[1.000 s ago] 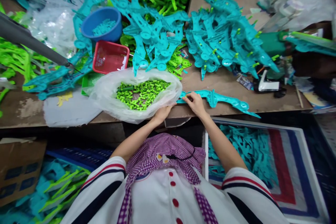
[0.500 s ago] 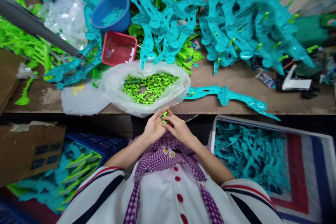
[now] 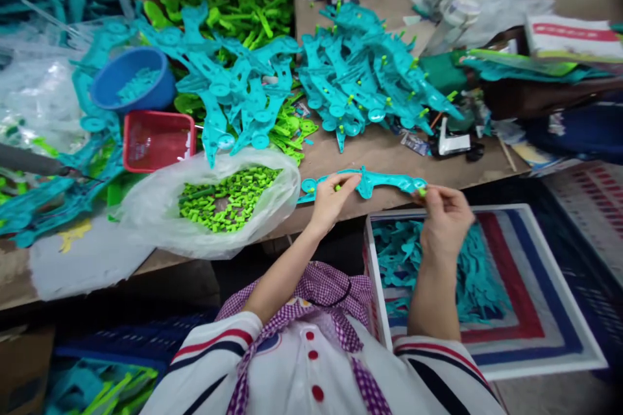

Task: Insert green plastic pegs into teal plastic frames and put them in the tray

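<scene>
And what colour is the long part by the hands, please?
The long part is turquoise; see head view.

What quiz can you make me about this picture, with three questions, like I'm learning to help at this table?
1. Choose one. The plastic bag holds:
A) yellow balls
B) small green pieces
C) silver keys

2. True or false? The right hand has a small green piece at its fingertips.

3. Fill the gap. As the person sees it, the long turquoise part lies on the ____ side of the bag.

Key: 1. B. 2. True. 3. Right.
</scene>
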A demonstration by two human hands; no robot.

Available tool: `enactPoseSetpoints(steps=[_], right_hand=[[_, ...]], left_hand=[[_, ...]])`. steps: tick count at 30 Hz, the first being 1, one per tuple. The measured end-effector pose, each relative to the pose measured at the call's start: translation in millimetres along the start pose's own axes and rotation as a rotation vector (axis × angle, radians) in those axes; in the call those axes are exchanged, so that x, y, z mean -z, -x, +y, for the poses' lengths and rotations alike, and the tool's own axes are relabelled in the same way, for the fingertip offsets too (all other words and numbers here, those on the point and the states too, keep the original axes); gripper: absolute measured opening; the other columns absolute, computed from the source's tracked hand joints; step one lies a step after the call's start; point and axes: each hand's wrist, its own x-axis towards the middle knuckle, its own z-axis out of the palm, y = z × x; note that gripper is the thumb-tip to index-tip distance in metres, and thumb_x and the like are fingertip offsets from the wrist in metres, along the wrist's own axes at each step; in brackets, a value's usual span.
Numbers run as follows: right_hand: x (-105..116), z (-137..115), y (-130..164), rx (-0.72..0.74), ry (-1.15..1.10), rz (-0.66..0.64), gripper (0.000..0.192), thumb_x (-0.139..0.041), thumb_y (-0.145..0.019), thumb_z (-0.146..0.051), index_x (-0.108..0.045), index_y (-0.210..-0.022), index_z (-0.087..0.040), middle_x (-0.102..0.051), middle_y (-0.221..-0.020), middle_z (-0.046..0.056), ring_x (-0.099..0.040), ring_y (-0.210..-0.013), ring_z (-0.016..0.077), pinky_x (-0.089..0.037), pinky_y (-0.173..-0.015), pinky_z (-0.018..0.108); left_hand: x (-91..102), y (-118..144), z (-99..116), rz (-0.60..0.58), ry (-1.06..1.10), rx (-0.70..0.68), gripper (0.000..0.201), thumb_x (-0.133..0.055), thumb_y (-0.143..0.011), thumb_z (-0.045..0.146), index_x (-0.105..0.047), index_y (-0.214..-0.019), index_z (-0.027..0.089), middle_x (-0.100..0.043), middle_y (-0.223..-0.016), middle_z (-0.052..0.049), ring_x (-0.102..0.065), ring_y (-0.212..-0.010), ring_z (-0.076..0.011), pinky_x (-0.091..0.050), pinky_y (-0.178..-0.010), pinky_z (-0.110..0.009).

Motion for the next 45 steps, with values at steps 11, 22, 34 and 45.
enactPoseSetpoints(steps=[11, 22, 34, 45], right_hand=[[50.6, 104.4, -63.7, -0.155, 0.607, 0.127, 0.053, -0.059, -0.071, -0.073, -0.053, -0.062, -0.021, -0.057, -0.058, 0.002, -0.055, -0.061, 0.0196, -0.045, -0.069, 0.035], [40.5, 118.9, -62.5, -0.174, 0.651, 0.138, 0.049, -0.054, -0.077, -0.069, -0.052, -0.065, -0.022, -0.061, -0.062, 0.005, -0.06, -0.066, 0.0227, -0.046, -0.073, 0.037], [62.4, 106.0, -61.4, 0.028, 0.431, -0.23, 0.033, -0.054, -0.086, -0.046, -0.068, -0.093, -0.017, -0.072, -0.09, 0.009, -0.066, -0.081, 0.0219, -0.052, -0.079, 0.037], [56.6, 107.8, -54.1, 0.076, 0.713, -0.157, 0.049, -0.048, -0.088, -0.062, -0.065, -0.082, -0.017, -0.068, -0.075, 0.008, -0.061, -0.07, 0.0207, -0.046, -0.071, 0.033]], left_hand=[[-18.9, -66.9, -61.4, -0.304, -1.082, -0.292, 0.037, -0.055, -0.091, 0.045, -0.069, -0.121, 0.028, -0.06, -0.122, -0.01, -0.062, -0.105, -0.0255, -0.044, -0.08, -0.03], [-19.7, -67.6, -65.3, -0.304, -1.186, -0.294, 0.038, -0.05, -0.093, 0.049, -0.067, -0.121, 0.03, -0.062, -0.111, -0.008, -0.063, -0.099, -0.0242, -0.041, -0.071, -0.028], [-19.5, -70.4, -67.3, -0.304, -1.159, -0.275, 0.034, -0.052, -0.092, 0.047, -0.069, -0.118, 0.031, -0.063, -0.109, -0.008, -0.063, -0.099, -0.0251, -0.041, -0.071, -0.029], [-20.1, -71.3, -64.7, -0.298, -1.153, -0.243, 0.034, -0.054, -0.091, 0.048, -0.069, -0.116, 0.032, -0.063, -0.11, -0.008, -0.063, -0.099, -0.0257, -0.041, -0.073, -0.03]])
